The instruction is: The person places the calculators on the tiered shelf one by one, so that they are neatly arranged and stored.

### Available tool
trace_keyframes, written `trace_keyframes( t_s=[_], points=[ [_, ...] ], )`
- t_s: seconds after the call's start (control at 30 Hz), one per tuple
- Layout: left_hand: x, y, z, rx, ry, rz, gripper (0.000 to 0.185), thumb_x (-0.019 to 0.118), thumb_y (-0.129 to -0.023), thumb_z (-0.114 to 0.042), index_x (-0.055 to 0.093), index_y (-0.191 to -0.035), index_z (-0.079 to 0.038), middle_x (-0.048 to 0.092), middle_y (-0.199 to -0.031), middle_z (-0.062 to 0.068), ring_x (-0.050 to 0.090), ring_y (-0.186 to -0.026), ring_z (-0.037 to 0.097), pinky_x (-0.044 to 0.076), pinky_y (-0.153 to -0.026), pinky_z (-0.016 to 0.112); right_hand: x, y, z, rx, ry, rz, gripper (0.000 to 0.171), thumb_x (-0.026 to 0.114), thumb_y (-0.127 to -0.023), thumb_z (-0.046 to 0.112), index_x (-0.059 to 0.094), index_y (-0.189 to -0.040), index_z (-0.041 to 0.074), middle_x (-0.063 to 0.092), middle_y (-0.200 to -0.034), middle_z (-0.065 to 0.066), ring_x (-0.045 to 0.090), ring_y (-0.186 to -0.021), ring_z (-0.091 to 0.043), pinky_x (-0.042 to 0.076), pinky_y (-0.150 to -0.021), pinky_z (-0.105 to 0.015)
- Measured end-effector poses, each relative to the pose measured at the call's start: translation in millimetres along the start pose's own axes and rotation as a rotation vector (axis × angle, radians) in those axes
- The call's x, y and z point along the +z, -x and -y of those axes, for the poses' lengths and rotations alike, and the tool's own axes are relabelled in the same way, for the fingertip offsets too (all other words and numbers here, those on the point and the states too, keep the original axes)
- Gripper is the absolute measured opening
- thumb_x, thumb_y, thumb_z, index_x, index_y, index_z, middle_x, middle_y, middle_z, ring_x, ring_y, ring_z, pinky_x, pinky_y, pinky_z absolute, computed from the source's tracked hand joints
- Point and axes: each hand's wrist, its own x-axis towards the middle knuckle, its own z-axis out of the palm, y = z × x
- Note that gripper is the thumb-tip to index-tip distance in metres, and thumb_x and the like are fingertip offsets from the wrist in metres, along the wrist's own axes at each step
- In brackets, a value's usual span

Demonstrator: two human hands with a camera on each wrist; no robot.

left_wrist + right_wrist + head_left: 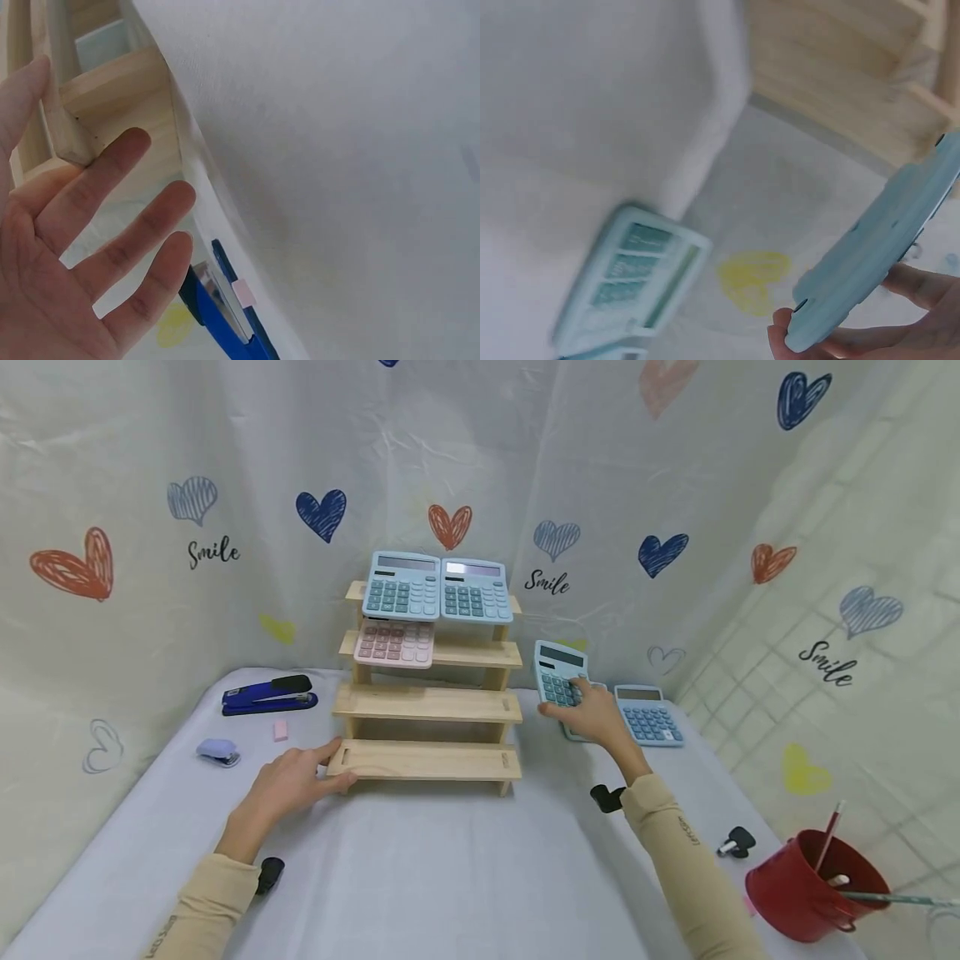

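My right hand (597, 717) grips a light blue calculator (552, 660), lifted and tilted beside the wooden stepped rack (427, 703). In the right wrist view the held calculator (877, 247) shows its edge and back, with fingers and thumb about it. My left hand (294, 783) holds the left end of the rack's lowest step between thumb and index finger; its other fingers (135, 240) extend free. Two light blue calculators (401, 585) stand side by side on the top step. Below the left one, a pink calculator (394, 643) leans on the second step.
Right of the rack lies a blue calculator (649, 717); another is partly hidden behind my right hand. At left are a blue stapler (268, 695), a small lilac stapler (217, 752) and a pink eraser (281, 730). A red bucket (787, 885) with pencils stands front right, near black clips (738, 842).
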Motion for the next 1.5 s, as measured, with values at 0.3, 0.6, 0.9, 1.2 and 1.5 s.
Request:
trace_keyframes(
  t_s=[0.3,0.6,0.9,1.2,1.5],
  points=[
    [-1.7,0.6,0.0,0.001,-0.001,-0.003,0.082,0.064,-0.091,-0.059,0.044,-0.152,-0.008,0.069,-0.128,0.021,0.058,-0.075,0.019,0.041,-0.056,0.033,-23,28,42,-0.093,0.016,-0.059,0.099,0.066,-0.083,0.067,0.033,-0.157,0.009,0.024,-0.163,-0.029,0.025,-0.147,-0.052,0.032,-0.109,-0.072],
    [0.8,-0.9,1.1,0.009,0.003,-0.005,0.082,0.065,-0.091,-0.059,0.044,-0.152,-0.008,0.070,-0.127,0.020,0.058,-0.074,0.019,0.042,-0.057,0.035,-6,39,82,-0.215,0.102,-0.078,0.094,0.069,-0.079,0.064,0.041,-0.153,0.013,0.034,-0.156,-0.029,0.039,-0.133,-0.049,0.041,-0.098,-0.064],
    [2.4,1.9,-0.5,-0.006,0.022,0.011,0.082,0.063,-0.091,-0.060,0.043,-0.153,-0.009,0.069,-0.127,0.021,0.051,-0.068,0.017,0.037,-0.054,0.032,11,23,106,-0.272,0.211,-0.098,0.098,0.067,-0.076,0.071,0.043,-0.152,0.013,0.031,-0.157,-0.031,0.037,-0.136,-0.053,0.036,-0.106,-0.069],
    [-1.2,0.3,-0.6,0.005,0.009,-0.002,0.081,0.064,-0.092,-0.059,0.044,-0.152,-0.008,0.070,-0.127,0.020,0.055,-0.073,0.018,0.041,-0.057,0.034,20,0,125,-0.247,0.197,-0.104,0.099,0.058,-0.078,0.080,0.041,-0.154,0.020,0.026,-0.161,-0.027,0.035,-0.134,-0.047,0.038,-0.105,-0.062],
    [1.2,0.9,0.4,0.004,0.017,-0.004,0.082,0.064,-0.091,-0.059,0.044,-0.152,-0.008,0.069,-0.127,0.021,0.052,-0.069,0.017,0.039,-0.056,0.032,34,-22,136,-0.212,0.224,-0.155,0.099,0.039,-0.084,0.088,0.037,-0.157,0.021,0.024,-0.161,-0.031,0.029,-0.133,-0.045,0.031,-0.110,-0.056]
  ],
)
